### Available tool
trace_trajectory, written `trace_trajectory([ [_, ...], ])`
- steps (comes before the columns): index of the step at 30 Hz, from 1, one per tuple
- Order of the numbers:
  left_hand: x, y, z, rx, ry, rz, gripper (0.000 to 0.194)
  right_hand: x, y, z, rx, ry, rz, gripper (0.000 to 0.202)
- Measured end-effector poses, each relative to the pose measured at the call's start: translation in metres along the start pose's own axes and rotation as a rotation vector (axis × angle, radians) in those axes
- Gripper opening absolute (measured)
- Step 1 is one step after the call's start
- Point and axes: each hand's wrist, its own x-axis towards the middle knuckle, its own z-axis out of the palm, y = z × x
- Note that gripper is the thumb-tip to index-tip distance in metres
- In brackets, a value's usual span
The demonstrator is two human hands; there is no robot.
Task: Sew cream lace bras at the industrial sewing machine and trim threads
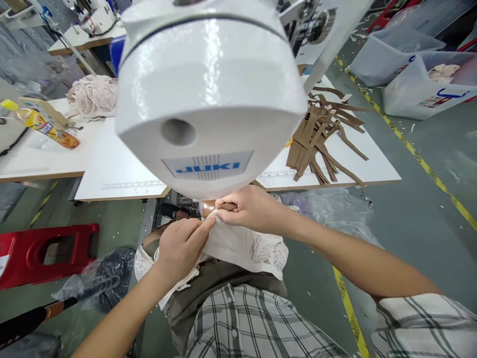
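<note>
My left hand [182,246] pinches the edge of a white cloth [229,243] that drapes over my lap. Close beside it, my right hand [249,211] is closed on a brown fabric strip [227,206], its fingertips nearly meeting those of the left. Both hands are just below the front of a white JUKI sewing machine [212,99], whose head hides the needle area. Part of the cloth has a bunched, stringy texture and lies over both thighs.
A pile of brown strips [320,139] lies on the white tabletop [372,166] at right. Pale fabric [93,97] and a yellow-capped bottle [40,124] sit at left. A red stool [48,253] stands on the floor at left; plastic bins [428,89] stand at right.
</note>
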Motion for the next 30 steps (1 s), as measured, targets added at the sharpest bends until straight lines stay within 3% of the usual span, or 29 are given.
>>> trace_trajectory([
  [5,-0.004,-0.018,0.003,0.059,-0.057,0.136,0.049,0.005,-0.006,-0.004,-0.081,-0.016,0.006,0.038],
  [9,0.001,-0.015,0.001,0.135,-0.109,0.151,0.047,-0.001,-0.001,0.003,-0.142,0.019,-0.013,0.032],
  [12,0.008,-0.004,-0.005,0.209,-0.160,0.077,0.039,-0.013,0.010,0.022,-0.255,0.261,-0.113,0.011],
  [15,0.012,0.000,-0.010,0.225,-0.205,0.004,0.034,-0.026,0.020,0.046,-0.371,0.562,-0.201,0.023],
  [17,0.013,-0.008,-0.013,0.192,-0.238,0.040,0.037,-0.030,0.023,0.057,-0.380,0.663,-0.212,0.022],
  [22,0.017,-0.040,-0.011,0.155,-0.310,0.333,0.051,-0.033,0.027,0.073,-0.108,0.592,-0.090,0.026],
  [26,0.021,-0.031,-0.009,0.188,-0.286,0.247,0.040,-0.039,0.035,0.085,0.142,0.621,0.012,0.043],
  [30,0.020,-0.002,-0.009,0.252,-0.278,0.116,0.042,-0.040,0.032,0.077,0.033,0.552,0.046,0.035],
])
